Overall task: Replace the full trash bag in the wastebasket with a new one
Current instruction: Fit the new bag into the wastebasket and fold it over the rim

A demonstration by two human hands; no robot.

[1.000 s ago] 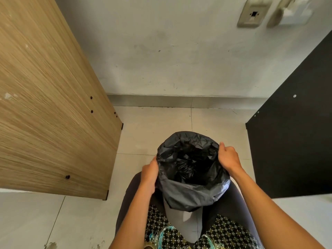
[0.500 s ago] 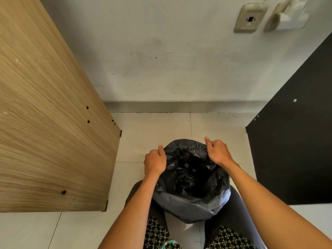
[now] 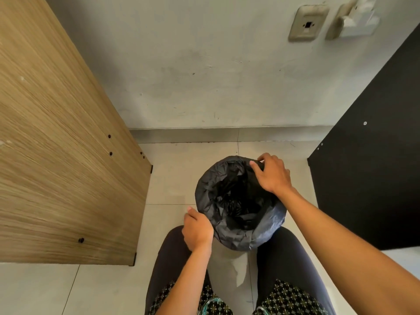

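While the person crouched over it, the black trash bag (image 3: 229, 201) sat just below the middle of the frame, crinkled and glossy, its mouth gaping and its edge folded down over the rim of the pale wastebasket (image 3: 229, 264) between their knees. Their right hand (image 3: 271, 173) pinched the bag's far upper-right edge; their left hand (image 3: 196, 230) gripped the fold at its lower left. A wood-grain panel (image 3: 63, 144) filled the left side.
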